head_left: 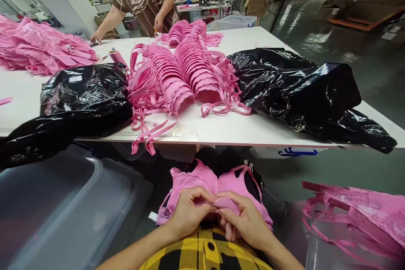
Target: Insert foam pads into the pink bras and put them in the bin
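A pink bra [202, 177] lies across my lap, below the table edge, with its cups side by side and straps running out to both sides. Close together over its lower part, my left hand [193, 211] and my right hand [240, 215] pinch a small smooth pink piece [226, 203] between thumbs and fingers. Whether this piece is part of the bra or a separate pad, I cannot tell. Both hands are closed, fingertips nearly touching. Behind the bra is something black, partly hidden.
On the white table [202, 130] stand nested pink bras [183, 67] with dangling straps, between black plastic bags [88, 88] [294, 88]. A pink pile [41, 46] lies far left; a co-worker [142, 0] stands behind. Clear bins [72, 206] are left; more pink bras [357, 215] lie right.
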